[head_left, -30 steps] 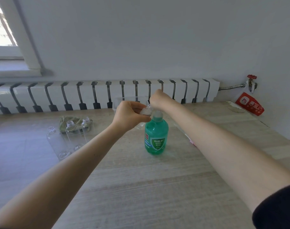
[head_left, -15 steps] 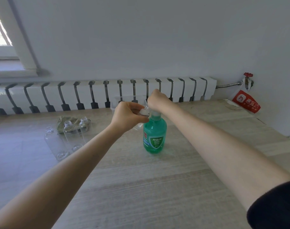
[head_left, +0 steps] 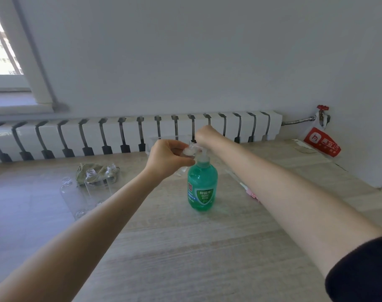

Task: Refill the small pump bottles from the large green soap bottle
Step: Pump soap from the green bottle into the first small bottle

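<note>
The large green soap bottle (head_left: 202, 188) stands upright in the middle of the wooden table (head_left: 185, 247). My left hand (head_left: 166, 159) pinches a small clear bottle (head_left: 189, 151), tilted, with its mouth at the spout of the green bottle's pump. My right hand (head_left: 205, 134) is bent down over the white pump head, and its fingers are mostly hidden behind the back of the hand. At the left stand three empty small clear bottles (head_left: 91, 179) without caps.
A crumpled green cloth (head_left: 83, 170) lies behind the empty bottles. A clear plastic tub (head_left: 150, 142) sits behind my hands by the white radiator (head_left: 120, 134). A red bag (head_left: 321, 142) hangs at the right wall. A thin pink-tipped item (head_left: 251, 194) lies beside my right forearm.
Both hands stay at the pump with the small bottle held at the spout. Only the view has shifted a little.
</note>
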{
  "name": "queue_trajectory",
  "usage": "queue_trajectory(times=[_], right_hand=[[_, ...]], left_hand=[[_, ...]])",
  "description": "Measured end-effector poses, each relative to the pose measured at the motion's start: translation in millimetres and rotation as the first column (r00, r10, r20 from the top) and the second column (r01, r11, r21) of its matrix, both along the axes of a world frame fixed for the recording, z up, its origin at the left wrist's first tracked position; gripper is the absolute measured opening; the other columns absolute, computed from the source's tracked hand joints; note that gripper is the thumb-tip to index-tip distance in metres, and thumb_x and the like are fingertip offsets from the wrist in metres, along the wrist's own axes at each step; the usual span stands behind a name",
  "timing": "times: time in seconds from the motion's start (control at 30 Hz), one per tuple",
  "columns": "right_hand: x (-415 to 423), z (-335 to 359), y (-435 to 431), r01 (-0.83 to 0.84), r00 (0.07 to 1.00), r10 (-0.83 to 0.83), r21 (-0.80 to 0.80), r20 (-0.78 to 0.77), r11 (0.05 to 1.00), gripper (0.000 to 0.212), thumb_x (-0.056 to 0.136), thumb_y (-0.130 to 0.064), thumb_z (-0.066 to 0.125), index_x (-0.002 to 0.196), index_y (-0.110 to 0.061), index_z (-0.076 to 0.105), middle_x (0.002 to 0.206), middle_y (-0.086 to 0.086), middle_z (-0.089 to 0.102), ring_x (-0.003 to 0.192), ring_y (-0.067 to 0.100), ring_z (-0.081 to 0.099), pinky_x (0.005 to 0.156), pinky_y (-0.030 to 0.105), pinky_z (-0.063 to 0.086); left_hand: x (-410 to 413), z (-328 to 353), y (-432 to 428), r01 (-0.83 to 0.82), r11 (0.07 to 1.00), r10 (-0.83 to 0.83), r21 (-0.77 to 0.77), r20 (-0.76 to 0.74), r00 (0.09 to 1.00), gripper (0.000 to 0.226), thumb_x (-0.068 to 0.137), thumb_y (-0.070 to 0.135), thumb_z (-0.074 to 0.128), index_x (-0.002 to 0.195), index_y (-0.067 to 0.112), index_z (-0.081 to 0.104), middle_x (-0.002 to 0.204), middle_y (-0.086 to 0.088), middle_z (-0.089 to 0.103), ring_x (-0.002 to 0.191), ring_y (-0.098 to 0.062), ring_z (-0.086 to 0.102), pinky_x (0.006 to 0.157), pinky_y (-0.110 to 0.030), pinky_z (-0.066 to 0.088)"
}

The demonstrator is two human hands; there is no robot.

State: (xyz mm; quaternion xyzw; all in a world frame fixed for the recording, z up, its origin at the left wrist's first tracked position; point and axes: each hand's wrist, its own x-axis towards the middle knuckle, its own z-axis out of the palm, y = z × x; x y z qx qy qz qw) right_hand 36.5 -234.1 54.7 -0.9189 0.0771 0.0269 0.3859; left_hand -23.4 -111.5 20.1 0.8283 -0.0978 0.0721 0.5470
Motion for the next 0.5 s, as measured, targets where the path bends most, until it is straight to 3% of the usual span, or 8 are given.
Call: queue_trajectory(times=[0.07, 0.13, 0.17, 0.37, 0.5], right_hand=[[-2, 1, 0, 0.024, 1.000, -0.024, 0.020, -0.009, 1.000, 0.011, 0.096, -0.006, 0.035, 0.095, -0.003, 0.046, 0.073, 0.006, 0.038, 0.059, 0.013, 0.035, 0.055, 0.025, 0.037], [-5, 3, 1, 0.033, 0.999, -0.032, 0.010, -0.031, 0.999, 0.031, 0.096, -0.007, 0.037, 0.126, 0.002, 0.043, 0.085, 0.009, 0.046, 0.061, 0.013, 0.038, 0.047, 0.023, 0.030], [-5, 2, 1, 0.023, 0.999, -0.023, 0.001, -0.036, 1.000, 0.037, 0.097, -0.007, 0.037, 0.132, 0.003, 0.040, 0.088, 0.010, 0.047, 0.061, 0.012, 0.039, 0.047, 0.023, 0.030], [-5, -4, 1, 0.021, 0.999, -0.021, 0.006, -0.032, 1.000, 0.043, 0.097, -0.010, 0.037, 0.139, 0.001, 0.031, 0.084, 0.008, 0.047, 0.062, 0.011, 0.040, 0.046, 0.022, 0.029], [-4, -9, 3, 0.026, 0.999, -0.027, -0.021, -0.041, 0.999, 0.044, 0.098, -0.009, 0.035, 0.140, 0.002, 0.026, 0.072, 0.004, 0.034, 0.059, 0.010, 0.034, 0.045, 0.023, 0.025]], left_hand=[[-1, 0, 0, 0.000, 1.000, 0.000, 0.001, 0.008, 1.000, 0.032, 0.064, 0.004, 0.083, 0.081, 0.025, 0.066, 0.084, 0.002, 0.073, 0.079, -0.014, 0.071, 0.079, -0.029, 0.057], [-1, 0, 0, -0.001, 1.000, 0.001, -0.001, 0.009, 1.000, 0.032, 0.065, 0.003, 0.083, 0.080, 0.025, 0.066, 0.084, 0.001, 0.073, 0.079, -0.016, 0.071, 0.078, -0.028, 0.057], [0, 0, 0, -0.002, 1.000, 0.002, 0.000, 0.007, 1.000, 0.032, 0.065, 0.003, 0.083, 0.080, 0.025, 0.066, 0.084, 0.001, 0.072, 0.079, -0.016, 0.071, 0.078, -0.027, 0.057], [3, -6, 0, -0.018, 1.000, 0.018, 0.022, 0.005, 1.000, 0.036, 0.063, 0.006, 0.085, 0.094, 0.016, 0.069, 0.085, 0.004, 0.070, 0.080, -0.014, 0.069, 0.075, -0.022, 0.056], [4, -12, 1, -0.021, 0.999, 0.020, 0.044, 0.013, 1.000, 0.041, 0.063, 0.007, 0.085, 0.102, 0.009, 0.070, 0.092, -0.001, 0.071, 0.083, -0.015, 0.068, 0.078, -0.024, 0.056]])
